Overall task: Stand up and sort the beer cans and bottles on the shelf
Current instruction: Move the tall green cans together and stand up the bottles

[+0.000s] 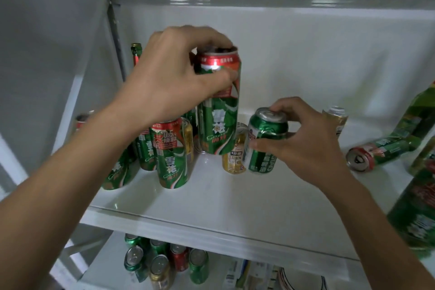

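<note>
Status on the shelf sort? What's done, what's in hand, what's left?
Done: a cluster of upright green cans stands at the shelf's left.
In hand: the left hand grips a tall green can near its top; the right hand holds a shorter green can, tilted, beside a gold can.
Left: a toppled can lies on its side at right, near green bottles.

Left forearm [70, 160] covers most of the far-left cans [117, 172]; green bottles [416, 207] run off the right edge, blurred; the lower-shelf clutter [259, 275] is too dim to read.
</note>
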Available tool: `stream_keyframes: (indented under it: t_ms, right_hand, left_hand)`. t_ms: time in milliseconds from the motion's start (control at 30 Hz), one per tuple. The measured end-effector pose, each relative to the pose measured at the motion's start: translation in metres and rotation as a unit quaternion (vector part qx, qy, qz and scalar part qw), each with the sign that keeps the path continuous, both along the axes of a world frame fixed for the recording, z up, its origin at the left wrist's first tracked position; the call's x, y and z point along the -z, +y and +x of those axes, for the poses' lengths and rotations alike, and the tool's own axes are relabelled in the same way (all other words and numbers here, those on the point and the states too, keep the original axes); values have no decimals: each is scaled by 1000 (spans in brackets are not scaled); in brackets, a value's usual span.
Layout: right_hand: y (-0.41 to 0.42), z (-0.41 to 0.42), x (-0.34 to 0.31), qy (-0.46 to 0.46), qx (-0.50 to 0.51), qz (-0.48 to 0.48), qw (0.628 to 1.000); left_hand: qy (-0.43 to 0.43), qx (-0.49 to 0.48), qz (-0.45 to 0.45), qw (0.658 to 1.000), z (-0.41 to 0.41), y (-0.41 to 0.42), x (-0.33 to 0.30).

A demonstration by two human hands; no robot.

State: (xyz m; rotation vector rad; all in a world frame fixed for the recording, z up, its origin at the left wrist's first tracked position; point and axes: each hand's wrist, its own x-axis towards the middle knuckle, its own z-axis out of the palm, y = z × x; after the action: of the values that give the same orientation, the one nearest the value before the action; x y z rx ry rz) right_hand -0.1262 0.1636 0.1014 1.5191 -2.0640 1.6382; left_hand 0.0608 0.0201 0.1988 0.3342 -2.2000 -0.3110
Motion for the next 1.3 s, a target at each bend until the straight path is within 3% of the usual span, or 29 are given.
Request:
stream_keyframes:
  t_ms: [333,500,833,1167,1300]
  right_hand:
    - [-2,17,47,23,-13,61,998]
    - [-6,22,59,3,-13,66,998]
    - [-14,19,68,-21,-9,69,997]
    - [23,18,51,-9,-35,107,994]
    - [81,19,15,32,-24,24,999]
  left_hand:
    - [-119,-2,3,993,-2,-2,69]
    - [-193,-68,-41,978,-4,-1,75]
    - [-268,-65,-66,959,-5,-19,67]
    - [-236,38,5,971,-4,-37,56]
    - [-169,56,32,983,-8,-41,44]
